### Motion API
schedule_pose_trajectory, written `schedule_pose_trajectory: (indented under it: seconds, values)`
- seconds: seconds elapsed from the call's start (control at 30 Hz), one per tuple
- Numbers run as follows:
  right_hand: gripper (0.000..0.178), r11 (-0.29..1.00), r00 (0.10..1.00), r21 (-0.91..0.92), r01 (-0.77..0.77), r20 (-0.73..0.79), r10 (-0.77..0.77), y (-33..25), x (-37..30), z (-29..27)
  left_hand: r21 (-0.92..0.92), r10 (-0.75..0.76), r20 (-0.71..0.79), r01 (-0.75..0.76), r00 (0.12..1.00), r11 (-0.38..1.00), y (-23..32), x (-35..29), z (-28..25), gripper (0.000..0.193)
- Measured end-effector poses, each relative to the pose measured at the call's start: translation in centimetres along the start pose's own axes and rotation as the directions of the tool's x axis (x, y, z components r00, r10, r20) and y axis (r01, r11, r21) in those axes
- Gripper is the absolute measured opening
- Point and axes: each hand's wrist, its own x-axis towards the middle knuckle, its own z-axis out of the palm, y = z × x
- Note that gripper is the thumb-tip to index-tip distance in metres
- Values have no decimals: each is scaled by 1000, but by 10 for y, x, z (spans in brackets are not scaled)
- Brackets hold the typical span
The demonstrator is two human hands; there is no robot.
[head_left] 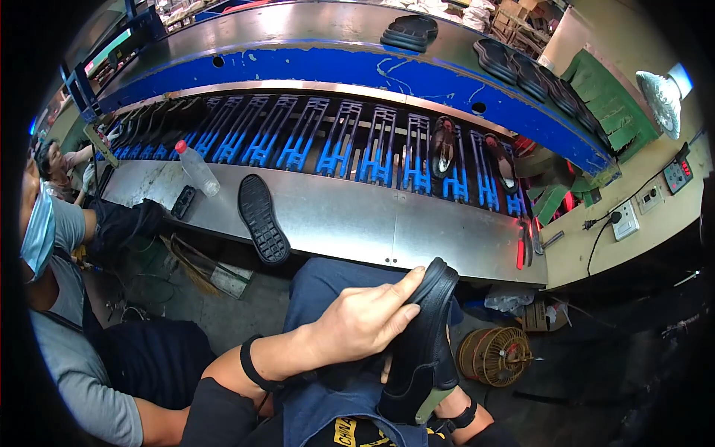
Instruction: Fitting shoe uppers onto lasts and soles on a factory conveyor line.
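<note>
A long work line (298,67) with a chipped blue beam is stretching across the scene ahead of me, with a row of blue metal racks running beneath the beam. A bare metal ledge (339,223) is bordering the racks on my side. To my left, a co-worker (82,365) in a grey top is sitting or standing close by; I cannot tell which.

In front of my body I am holding a black shoe (428,331) over my lap, just short of the ledge, toe pointing up and away, heel down toward me. A loose black sole (264,220) is lying on the ledge to the left, its treaded end overhanging the near edge.

My left hand (361,316) is clamping on the shoe near its toe, index finger and thumb pressing there while the other fingers are curling in. My right hand (450,404) is reaching behind the shoe near its heel; the shoe is mostly hiding it, so I cannot tell how its fingers are closing.

A clear bottle (199,171) with a red cap is lying beyond the sole, and a small red-handled tool (520,253) is resting at the ledge's right end.
</note>
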Motion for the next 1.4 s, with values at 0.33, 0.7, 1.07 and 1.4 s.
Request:
schedule_pose_trajectory:
  seconds: [0.33, 0.7, 1.07, 1.4]
  values:
    - [43, 908, 928, -409, 89, -297, -225, -5, 5, 36, -156, 12, 22, -9, 1000, 988, 14, -7, 1, 82]
    - [36, 975, 969, -163, 149, -173, -177, -6, 4, 25, -205, -100, 194, 141, 976, 969, 12, -19, -4, 73]
    - [73, 952, 943, -124, 279, -152, -296, -2, 14, 8, -296, -284, 189, 330, 940, 896, 41, -22, -9, 98]
    - [31, -445, 948, -884, 143, 251, -195, -36, 25, 66, -959, -615, 283, 214, 736, -186, -60, -80, -9, 60]
